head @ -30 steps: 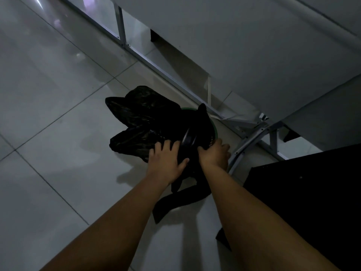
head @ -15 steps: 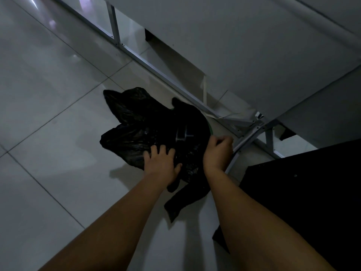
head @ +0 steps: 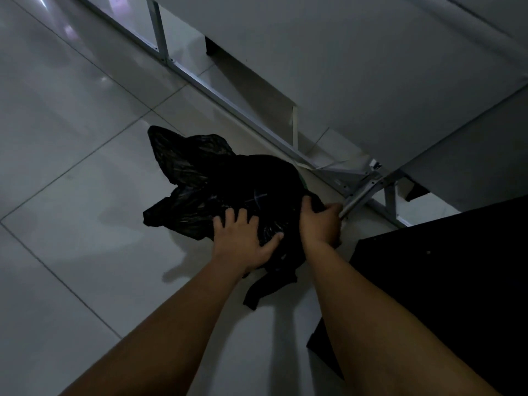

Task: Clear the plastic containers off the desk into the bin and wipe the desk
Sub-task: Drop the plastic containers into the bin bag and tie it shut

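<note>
Bin bag point(head: 228, 190) pressed flat by left hand point(head: 243, 244), gripped by right hand point(head: 320, 221), beside metal desk frame point(head: 363, 192).

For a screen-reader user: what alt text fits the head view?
Two bare hands work a black bin bag on a pale tiled floor: the left hand presses flat on it, the right hand grips its edge beside a metal desk frame.
</note>
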